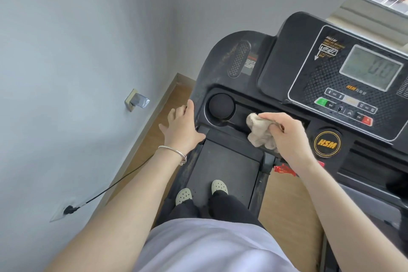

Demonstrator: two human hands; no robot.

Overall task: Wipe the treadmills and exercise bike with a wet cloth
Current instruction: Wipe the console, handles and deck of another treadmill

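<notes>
While the cloth (260, 132) sits bunched in my right hand (287, 137), I have it pressed into the shallow tray of the treadmill console (276, 66), just right of the round cup holder (220, 106). My right grip is curled closed around the fabric, thumb and fingers pinching a wad of it with loose folds hanging below. It looks soft and limp, light to move, and I judge it will drag and fold over on the dusty plastic, so a full-fisted hold at the middle suits it better than an edge. My left hand (182, 126) lies spread flat, fingers straight, bracing on the console's left rim and holding nothing; a silver bangle (174, 153) circles that wrist. Beyond, the display (373, 68) shows digits, and my shoes stand on the belt (223, 168) below. I cannot tell whether the cloth is wet. The console's right side is cut off, and no exercise bike shows.
</notes>
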